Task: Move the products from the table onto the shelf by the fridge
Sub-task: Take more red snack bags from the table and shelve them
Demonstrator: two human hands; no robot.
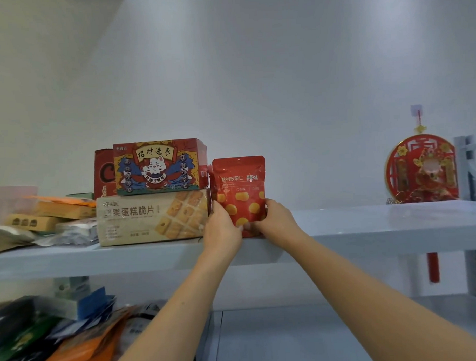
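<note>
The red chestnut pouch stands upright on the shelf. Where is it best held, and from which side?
Hold the red chestnut pouch by its lower side edges, coming from the front, as the left hand and right hand do. It stands upright with its flat face forward, and the beige biscuit pack sits close on its left, so the front looks freest.

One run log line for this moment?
left hand, right hand: hold red plastic pouch | pouch: upright on white shelf, beside beige box

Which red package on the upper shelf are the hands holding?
The red pouch printed with yellow chestnuts; the left hand and right hand hold its lower corners. The red cat box sits untouched.
</note>
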